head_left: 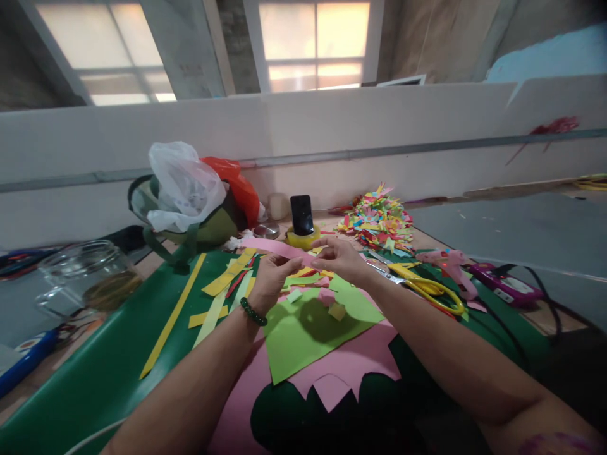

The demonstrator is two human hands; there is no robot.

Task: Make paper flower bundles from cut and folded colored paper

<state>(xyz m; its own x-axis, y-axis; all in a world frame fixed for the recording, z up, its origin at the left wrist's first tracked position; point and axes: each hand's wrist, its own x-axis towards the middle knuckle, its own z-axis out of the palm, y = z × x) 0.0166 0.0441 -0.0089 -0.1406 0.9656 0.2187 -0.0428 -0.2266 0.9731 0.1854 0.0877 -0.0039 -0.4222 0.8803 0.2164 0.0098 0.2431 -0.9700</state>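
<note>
Between my two hands, above the green sheet, stretches a pink paper strip [265,246]. My left hand [276,278], with a dark green bead bracelet [253,312] at the wrist, pinches the strip between thumb and fingers. At the strip's right end, my right hand [340,259] is closed on it with thumb and fingertips. Below lies a lime green paper sheet [308,347] on top of a pink sheet [370,354] with a cut-out edge. Small folded paper pieces, such as a pink one [326,297] and a yellowish one [337,311], rest on the lime sheet.
Yellow-handled scissors [436,296], a pink glue gun [448,265] and a purple device [505,284] lie right. Paper strips [175,316] and a glass jug [85,272] are left. Behind stand a bag [199,218], a phone [302,215] on a tape roll [303,239], and a scrap pile [377,218].
</note>
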